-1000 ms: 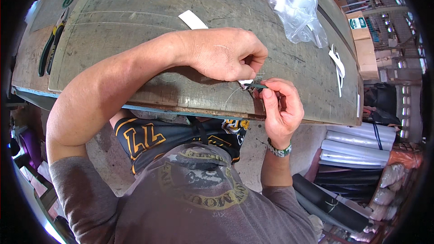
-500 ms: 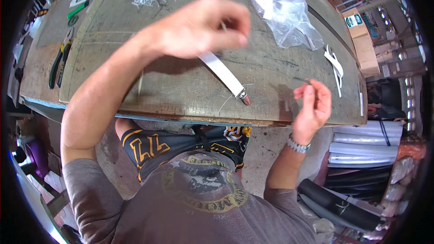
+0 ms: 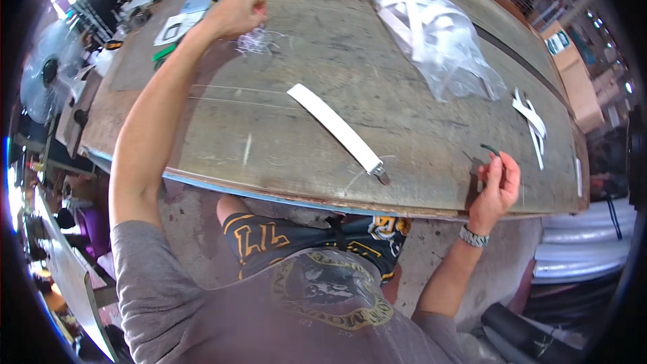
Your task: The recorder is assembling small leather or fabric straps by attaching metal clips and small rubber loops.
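My left hand [image 3: 236, 15] reaches far across the table at the left, right by a loose pile of fine clear-white threads [image 3: 255, 42]. Its fingers are curled together; whatever they may hold is too small or hidden to make out. At the right, my right hand [image 3: 497, 189] is raised near the front edge, pinching a small, thin, dark curved piece [image 3: 490, 150] whose kind I cannot tell. Between the hands a white strap [image 3: 335, 128] lies slantwise, untouched. A metal clasp [image 3: 381, 173] sits at its near end, with thin loose strands beside it.
A clear plastic bag of white strips [image 3: 435, 40] lies at the back right. Several white off-cut strips [image 3: 530, 121] rest by the right edge. Papers and a green-handled tool [image 3: 164, 51] lie at the far left. A cardboard box [image 3: 573, 77] stands beyond the right edge.
My left hand has moved from above the strap to the thread pile at the far left, leaving the strap in full view. My right hand still holds the dark piece. The view has shifted.
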A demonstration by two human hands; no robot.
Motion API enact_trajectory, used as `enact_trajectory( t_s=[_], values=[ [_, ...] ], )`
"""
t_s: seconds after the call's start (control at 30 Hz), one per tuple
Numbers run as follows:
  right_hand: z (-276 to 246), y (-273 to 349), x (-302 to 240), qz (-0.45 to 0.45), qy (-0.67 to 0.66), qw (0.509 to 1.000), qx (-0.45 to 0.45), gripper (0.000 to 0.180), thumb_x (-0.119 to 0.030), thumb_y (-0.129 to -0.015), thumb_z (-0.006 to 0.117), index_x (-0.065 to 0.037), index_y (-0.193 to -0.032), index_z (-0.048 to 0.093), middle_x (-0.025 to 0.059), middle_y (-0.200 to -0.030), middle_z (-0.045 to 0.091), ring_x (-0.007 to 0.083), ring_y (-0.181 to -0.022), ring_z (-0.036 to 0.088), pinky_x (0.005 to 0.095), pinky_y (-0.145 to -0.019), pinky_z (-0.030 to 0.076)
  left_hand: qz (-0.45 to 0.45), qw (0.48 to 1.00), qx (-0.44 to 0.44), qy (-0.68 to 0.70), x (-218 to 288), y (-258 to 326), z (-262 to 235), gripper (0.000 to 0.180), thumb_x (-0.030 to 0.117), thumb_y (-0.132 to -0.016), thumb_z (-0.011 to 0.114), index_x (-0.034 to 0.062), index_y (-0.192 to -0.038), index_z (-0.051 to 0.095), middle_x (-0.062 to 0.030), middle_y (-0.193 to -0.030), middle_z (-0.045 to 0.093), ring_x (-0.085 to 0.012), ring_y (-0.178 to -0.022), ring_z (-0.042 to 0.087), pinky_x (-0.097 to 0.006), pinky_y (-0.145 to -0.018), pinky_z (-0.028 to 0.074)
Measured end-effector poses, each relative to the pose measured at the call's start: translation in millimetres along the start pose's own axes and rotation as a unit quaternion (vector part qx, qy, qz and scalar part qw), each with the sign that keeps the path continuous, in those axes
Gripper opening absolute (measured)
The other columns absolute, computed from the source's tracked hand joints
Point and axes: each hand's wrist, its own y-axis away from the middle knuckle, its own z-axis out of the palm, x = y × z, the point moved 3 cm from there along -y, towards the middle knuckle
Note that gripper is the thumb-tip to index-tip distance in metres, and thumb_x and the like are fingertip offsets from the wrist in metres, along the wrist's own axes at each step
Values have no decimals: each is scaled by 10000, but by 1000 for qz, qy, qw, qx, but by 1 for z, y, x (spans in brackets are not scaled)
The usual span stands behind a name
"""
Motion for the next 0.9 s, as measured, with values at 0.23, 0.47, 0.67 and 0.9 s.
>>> enact_trajectory(
  t_s=[0.23,0.47,0.67,0.9],
  values=[
    [1,-2,1,11,-6,1000,-14,131,-91,-980,610,-24,-1091,629,51,-945,682,82,-692,584,210,-599,469,-51,991,-126,11,23,1,-14,199,169,-807,668,-22,-854,643,-175,-826,679,-312,-816,660,-406,-747,507],
    [-1,-4,-4,6,15,1000,6,136,-93,-975,619,-26,-1093,629,55,-956,686,75,-695,583,213,-609,479,9,999,-28,36,66,15,-23,286,201,-826,705,6,-1020,626,-157,-945,666,-288,-868,647,-399,-776,511],
    [1,-2,-3,20,23,999,12,122,-86,-976,613,-23,-1077,636,47,-934,684,72,-691,588,215,-613,479,236,940,-171,176,190,78,-3,343,237,-830,730,56,-1111,651,-111,-1134,624,-307,-1070,577,-415,-923,466],
    [4,0,-4,2,9,1000,6,136,-80,-972,619,-5,-1086,629,54,-916,681,79,-690,589,215,-603,471,262,941,-79,199,203,92,5,185,127,-804,739,45,-929,631,-86,-996,603,-308,-961,574,-412,-827,467]
  ],
)
